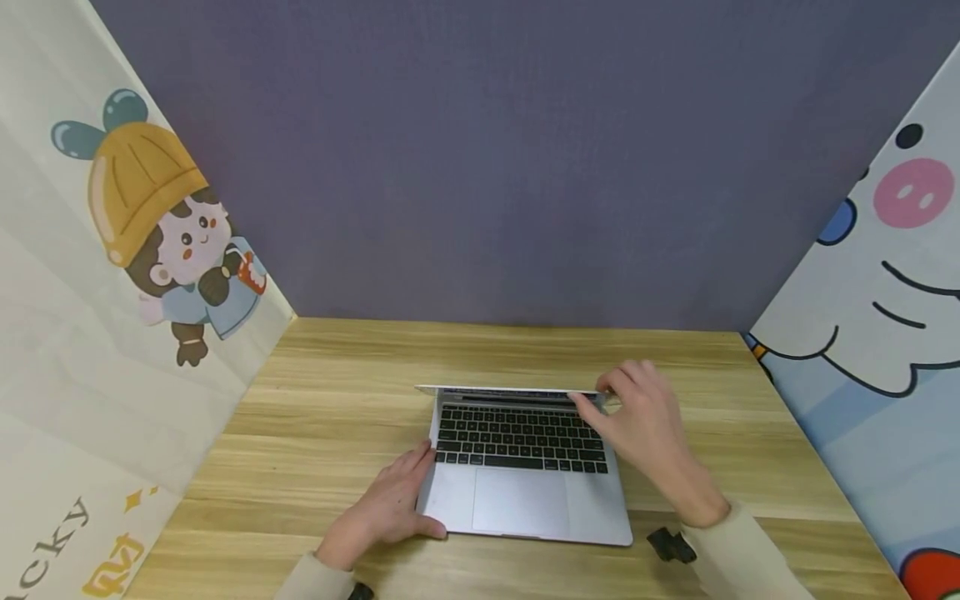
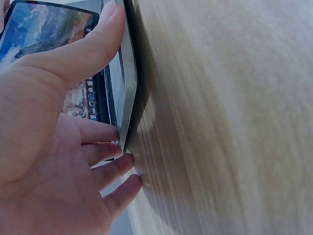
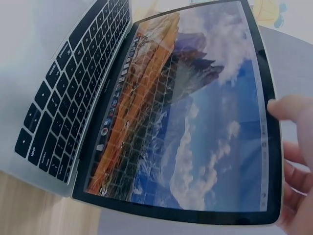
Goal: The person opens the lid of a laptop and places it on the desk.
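Observation:
A silver laptop (image 1: 521,500) with black keys sits on the wooden table, its screen raised and seen nearly edge-on in the head view. My right hand (image 1: 647,417) pinches the top right part of the screen, thumb on the dark front border and fingers behind. In the right wrist view, the lit screen (image 3: 195,107) shows mountains and clouds, with the keyboard (image 3: 73,88) reflected in it. My left hand (image 1: 390,496) rests against the laptop's front left corner. Its thumb (image 2: 93,46) lies at the front edge, and the other fingers touch the left side.
The wooden table (image 1: 330,375) extends around the laptop. A dark blue-grey panel (image 1: 480,167) stands behind it. Cartoon-printed panels flank it, with a yellow-hatted figure (image 1: 180,233) at left and a pink-nosed one (image 1: 911,317) at right. Black pieces (image 1: 671,546) show near the cuffs.

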A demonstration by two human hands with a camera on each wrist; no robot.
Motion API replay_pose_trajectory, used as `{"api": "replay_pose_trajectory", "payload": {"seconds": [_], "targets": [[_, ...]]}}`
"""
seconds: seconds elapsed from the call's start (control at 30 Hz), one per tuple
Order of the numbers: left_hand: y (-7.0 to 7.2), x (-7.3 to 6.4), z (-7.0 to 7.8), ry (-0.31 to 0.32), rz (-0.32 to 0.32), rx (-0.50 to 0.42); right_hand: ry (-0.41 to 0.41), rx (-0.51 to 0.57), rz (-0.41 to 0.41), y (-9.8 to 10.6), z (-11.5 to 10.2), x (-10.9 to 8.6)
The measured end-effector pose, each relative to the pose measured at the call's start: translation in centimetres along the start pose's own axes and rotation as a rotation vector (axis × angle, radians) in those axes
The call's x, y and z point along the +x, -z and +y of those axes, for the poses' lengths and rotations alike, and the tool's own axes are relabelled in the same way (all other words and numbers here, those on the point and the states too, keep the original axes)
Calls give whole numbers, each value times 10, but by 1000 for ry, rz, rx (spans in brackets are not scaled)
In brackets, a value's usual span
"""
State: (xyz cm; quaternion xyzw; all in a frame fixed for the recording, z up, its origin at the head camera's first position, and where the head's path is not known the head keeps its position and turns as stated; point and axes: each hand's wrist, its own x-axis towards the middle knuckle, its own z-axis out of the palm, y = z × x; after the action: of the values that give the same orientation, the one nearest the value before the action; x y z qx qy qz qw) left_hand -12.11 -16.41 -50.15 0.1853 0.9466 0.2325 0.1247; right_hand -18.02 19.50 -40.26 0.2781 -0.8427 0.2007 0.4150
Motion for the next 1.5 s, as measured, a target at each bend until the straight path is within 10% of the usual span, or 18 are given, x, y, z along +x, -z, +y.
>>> {"api": "replay_pose_trajectory", "payload": {"seconds": [1.5], "targets": [[0, -2, 0, 19, -22, 5, -178, -227, -19, -55, 39, 62]]}}
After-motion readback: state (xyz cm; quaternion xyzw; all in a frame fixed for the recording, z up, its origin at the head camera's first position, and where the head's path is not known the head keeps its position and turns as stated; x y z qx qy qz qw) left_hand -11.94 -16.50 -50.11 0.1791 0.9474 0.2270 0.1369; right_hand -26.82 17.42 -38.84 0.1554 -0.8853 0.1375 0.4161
